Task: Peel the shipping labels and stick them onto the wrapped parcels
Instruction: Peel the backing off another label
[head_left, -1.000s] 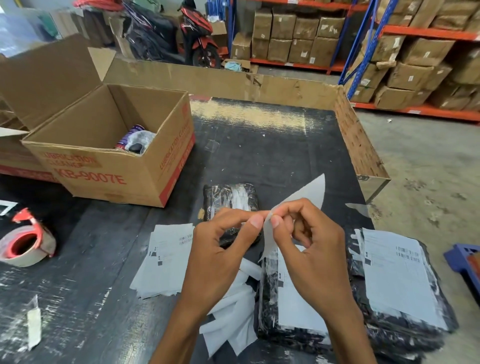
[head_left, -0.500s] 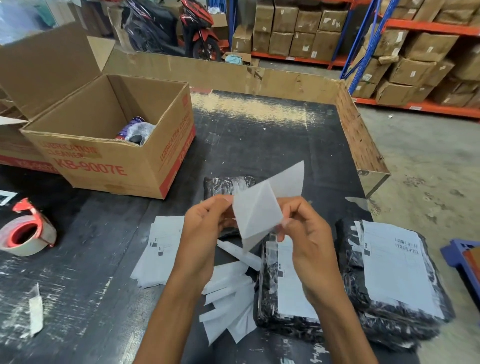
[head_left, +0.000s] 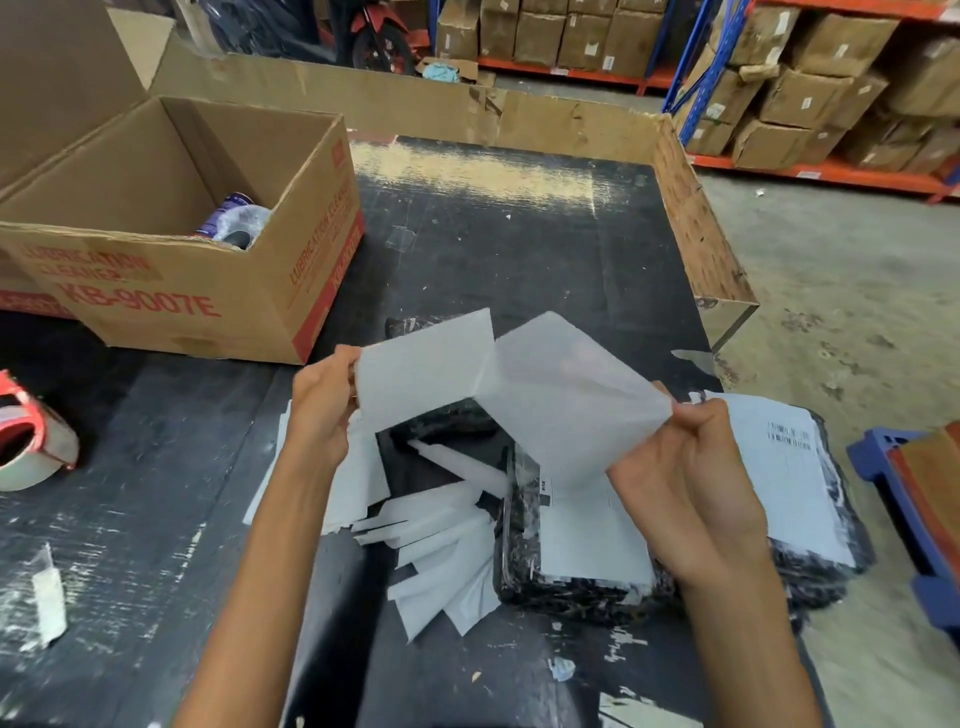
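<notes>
Head view: label (head_left: 423, 371) and backing (head_left: 566, 395) now pulled wide apart, peel nearly done.

Left hand (head_left: 319, 402) pinches the label's left edge, right hand (head_left: 680, 467) pinches the backing's right corner; both clamped on paper, hands well apart. Half a second ago the two sheets overlapped between hands held close together; now they spread open and meet only along a seam in the middle, so I judge one more tug frees the label. Under the hands: an unlabelled black parcel (head_left: 441, 428), mostly hidden, likely the target. Beside it, a labelled parcel (head_left: 576, 561) and another (head_left: 789, 467) further right. Spent backing strips (head_left: 441, 561) and a label stack (head_left: 358, 483) lie on the tabletop (head_left: 493, 249). Box (head_left: 171, 260) and tape roll (head_left: 31, 441) far left, unchanged.
</notes>
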